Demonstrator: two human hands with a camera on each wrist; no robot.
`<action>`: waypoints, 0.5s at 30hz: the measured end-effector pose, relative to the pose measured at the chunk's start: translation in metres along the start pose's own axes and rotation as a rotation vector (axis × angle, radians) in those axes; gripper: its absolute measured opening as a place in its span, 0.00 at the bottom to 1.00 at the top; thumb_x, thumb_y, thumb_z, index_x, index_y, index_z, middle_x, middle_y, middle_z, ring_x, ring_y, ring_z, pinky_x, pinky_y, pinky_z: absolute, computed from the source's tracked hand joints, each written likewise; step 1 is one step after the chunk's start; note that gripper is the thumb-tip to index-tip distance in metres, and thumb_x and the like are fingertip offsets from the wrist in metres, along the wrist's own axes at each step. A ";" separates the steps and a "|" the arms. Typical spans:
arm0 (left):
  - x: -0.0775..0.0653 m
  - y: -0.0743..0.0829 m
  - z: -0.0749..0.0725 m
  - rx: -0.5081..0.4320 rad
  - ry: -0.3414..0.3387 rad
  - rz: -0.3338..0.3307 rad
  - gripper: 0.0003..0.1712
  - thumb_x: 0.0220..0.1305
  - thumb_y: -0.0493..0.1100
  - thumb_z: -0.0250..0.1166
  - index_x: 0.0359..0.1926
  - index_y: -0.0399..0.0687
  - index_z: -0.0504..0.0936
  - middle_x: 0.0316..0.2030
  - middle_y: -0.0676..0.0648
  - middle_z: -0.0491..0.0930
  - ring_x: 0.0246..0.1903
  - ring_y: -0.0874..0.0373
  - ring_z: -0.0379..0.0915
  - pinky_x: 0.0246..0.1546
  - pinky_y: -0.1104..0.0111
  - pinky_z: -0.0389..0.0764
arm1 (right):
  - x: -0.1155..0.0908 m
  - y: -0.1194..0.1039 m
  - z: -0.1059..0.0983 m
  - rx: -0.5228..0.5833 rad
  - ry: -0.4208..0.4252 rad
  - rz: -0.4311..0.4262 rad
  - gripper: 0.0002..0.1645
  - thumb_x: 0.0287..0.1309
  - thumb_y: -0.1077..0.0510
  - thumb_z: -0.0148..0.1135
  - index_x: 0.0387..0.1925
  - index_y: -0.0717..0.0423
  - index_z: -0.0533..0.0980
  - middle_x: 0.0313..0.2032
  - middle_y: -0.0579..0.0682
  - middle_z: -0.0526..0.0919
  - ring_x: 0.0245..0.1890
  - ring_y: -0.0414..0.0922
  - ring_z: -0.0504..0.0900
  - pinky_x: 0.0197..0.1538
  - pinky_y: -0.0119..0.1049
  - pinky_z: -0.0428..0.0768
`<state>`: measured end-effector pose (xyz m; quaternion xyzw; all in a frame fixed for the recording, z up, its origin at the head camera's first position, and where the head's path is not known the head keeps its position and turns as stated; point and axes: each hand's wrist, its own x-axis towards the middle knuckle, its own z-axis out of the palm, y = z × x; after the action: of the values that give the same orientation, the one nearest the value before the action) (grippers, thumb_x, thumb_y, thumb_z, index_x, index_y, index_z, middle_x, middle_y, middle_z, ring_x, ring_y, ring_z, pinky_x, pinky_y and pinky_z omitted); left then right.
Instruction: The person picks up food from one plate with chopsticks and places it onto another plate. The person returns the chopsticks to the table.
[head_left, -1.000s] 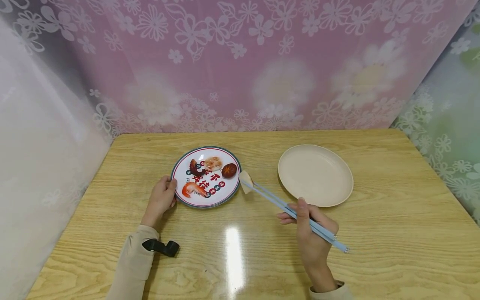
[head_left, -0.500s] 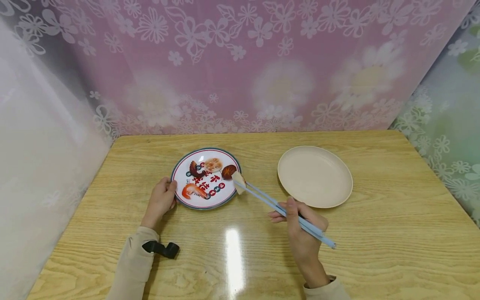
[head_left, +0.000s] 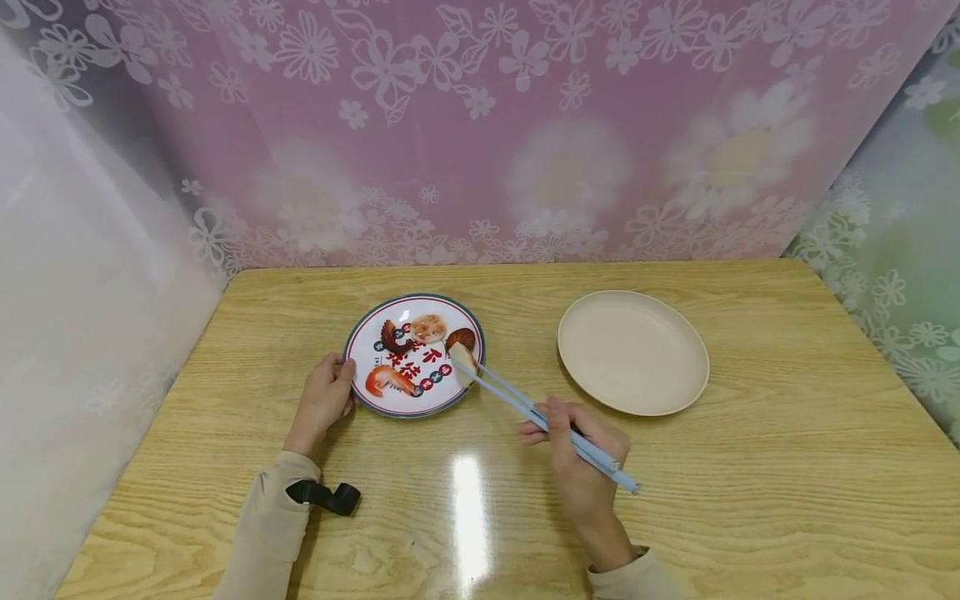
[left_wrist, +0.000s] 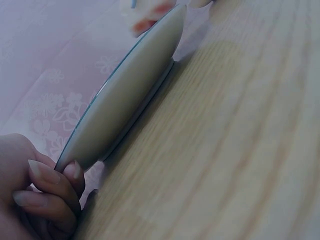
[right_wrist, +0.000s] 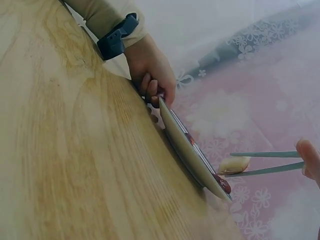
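Observation:
My left hand (head_left: 322, 402) grips the near-left rim of a patterned white plate (head_left: 417, 406) with a dark green edge; in the left wrist view the thumb and fingers (left_wrist: 50, 192) pinch that rim. In my right hand (head_left: 585, 462) I hold light blue chopsticks (head_left: 521, 404). Their tips pinch a pale wedge-shaped food piece (head_left: 462, 358) with a brown edge. It is over the plate's right side, in front of a brown shiitake mushroom (head_left: 460, 338). A shrimp (head_left: 388, 380), a dark curled tentacle-like piece (head_left: 394, 337) and a lotus root slice (head_left: 428, 328) lie on the plate.
To the right stands a beige oval plate (head_left: 633, 354) on the wooden table (head_left: 360, 517). Flowered pink cloth (head_left: 480, 167) hangs behind the table's back edge. A black strap with a stub (head_left: 324, 497) is on my left wrist.
My right hand has moved left, carrying the pale piece in the chopsticks from just beyond the patterned plate's right rim to over the plate. My left hand stays on the rim.

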<state>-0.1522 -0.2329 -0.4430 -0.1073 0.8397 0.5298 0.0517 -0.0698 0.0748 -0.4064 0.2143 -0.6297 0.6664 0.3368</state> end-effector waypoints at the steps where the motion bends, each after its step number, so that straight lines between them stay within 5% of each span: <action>1: 0.000 0.000 0.000 -0.001 0.001 0.007 0.17 0.76 0.42 0.43 0.52 0.30 0.66 0.18 0.49 0.69 0.11 0.63 0.61 0.13 0.72 0.65 | 0.000 0.001 0.001 -0.010 -0.009 -0.012 0.11 0.57 0.82 0.49 0.29 0.78 0.78 0.21 0.67 0.81 0.20 0.46 0.85 0.19 0.32 0.79; 11: -0.001 -0.001 0.001 -0.011 0.009 0.034 0.17 0.76 0.41 0.43 0.53 0.29 0.66 0.18 0.49 0.70 0.11 0.64 0.61 0.13 0.73 0.65 | -0.007 0.005 0.009 -0.156 -0.114 -0.178 0.07 0.59 0.75 0.56 0.26 0.71 0.78 0.21 0.60 0.82 0.18 0.46 0.83 0.23 0.28 0.79; 15: -0.001 -0.001 0.001 -0.010 0.007 0.028 0.17 0.76 0.41 0.43 0.53 0.30 0.66 0.18 0.49 0.70 0.11 0.63 0.61 0.13 0.72 0.65 | -0.007 0.005 0.016 -0.229 -0.152 -0.320 0.14 0.65 0.67 0.55 0.25 0.70 0.78 0.21 0.57 0.81 0.17 0.44 0.81 0.24 0.25 0.78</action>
<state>-0.1509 -0.2325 -0.4438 -0.0976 0.8386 0.5343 0.0410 -0.0705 0.0581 -0.4129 0.3218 -0.6828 0.5105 0.4119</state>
